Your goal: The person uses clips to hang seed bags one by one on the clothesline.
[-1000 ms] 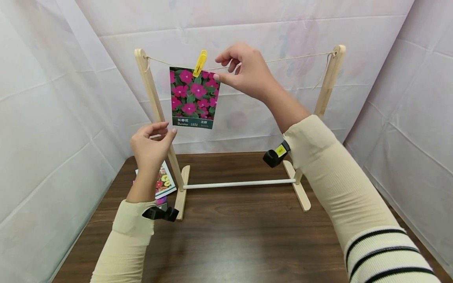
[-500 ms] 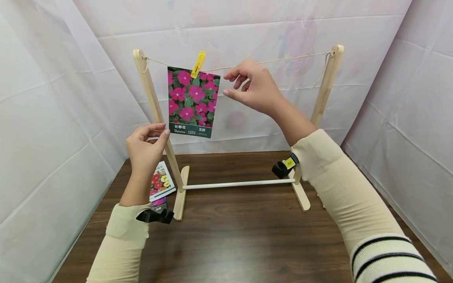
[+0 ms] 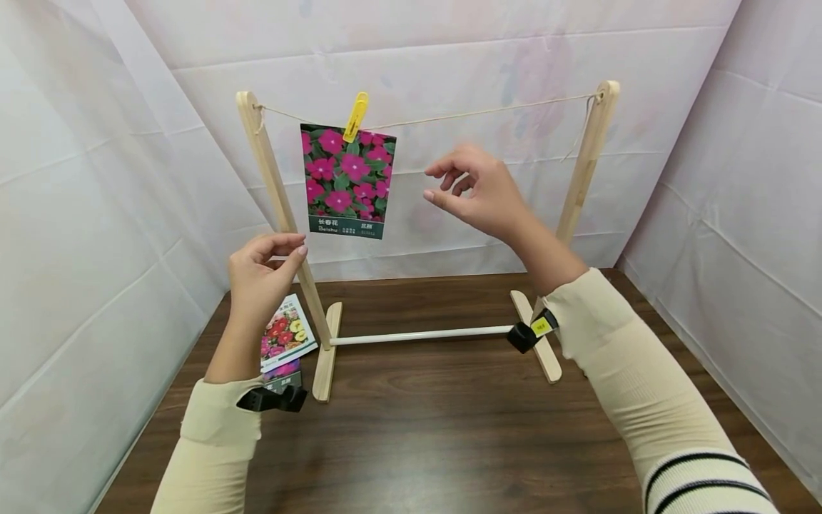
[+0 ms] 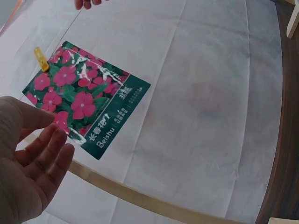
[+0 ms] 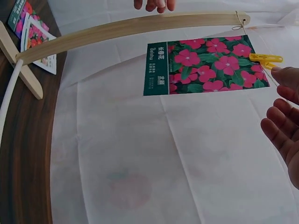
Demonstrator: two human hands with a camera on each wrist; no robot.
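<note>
Seed packet [image 3: 347, 180] with pink flowers is hung from the string [image 3: 488, 111] by a yellow clothespin [image 3: 355, 117], which is clipped at the packet's top edge. The string is stretched between the two upright posts of a wooden rack [image 3: 586, 171], and the packet is placed near the left post, on the far side of the brown desk [image 3: 449, 435].

The right hand [image 3: 478, 190] is held in the air to the right of the packet, below the string and apart from both; nothing is gripped, and its fingers are seen loosely curled with thumb and forefinger slightly parted. In the right wrist view the fingertips [image 5: 280, 126] are seen just beside the clothespin [image 5: 265, 58] but not touching it.

The left hand [image 3: 260, 278] is raised by the left post, below the packet's lower left corner. Its grip is empty too: the fingers are relaxed and gently bent, and in the left wrist view they are seen near the packet [image 4: 86, 98] without contact.

More seed packets [image 3: 285, 334] are laid flat on the desk at the left, just beside the rack's left foot. A white rod [image 3: 420, 334] is fitted between the two feet of the rack. White cloth [image 3: 96, 178] is hung behind and at both sides.
</note>
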